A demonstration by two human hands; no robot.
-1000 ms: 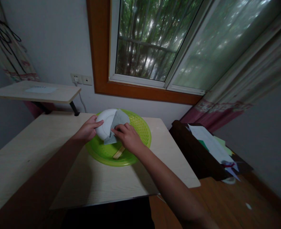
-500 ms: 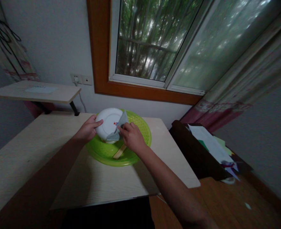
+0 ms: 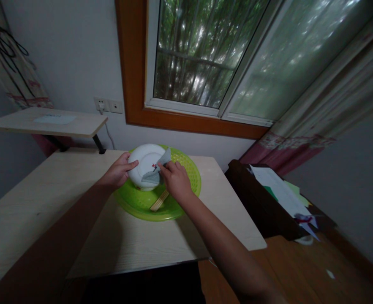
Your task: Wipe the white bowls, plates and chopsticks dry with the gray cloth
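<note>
A white plate with a small red mark stands tilted over a round green plastic tray on a light wooden table. My left hand grips the plate's left rim. My right hand is closed on a grey cloth and presses it against the plate's face. A pair of wooden chopsticks lies in the tray just under my right hand.
A raised wooden shelf with a sheet of paper stands at the back left. A wall socket sits below the window. To the right, a dark low cabinet carries loose papers, beside a curtain.
The cloth has bunched up and slid down and right across the plate, uncovering more of its face and the red mark. My left hand has kept its hold.
</note>
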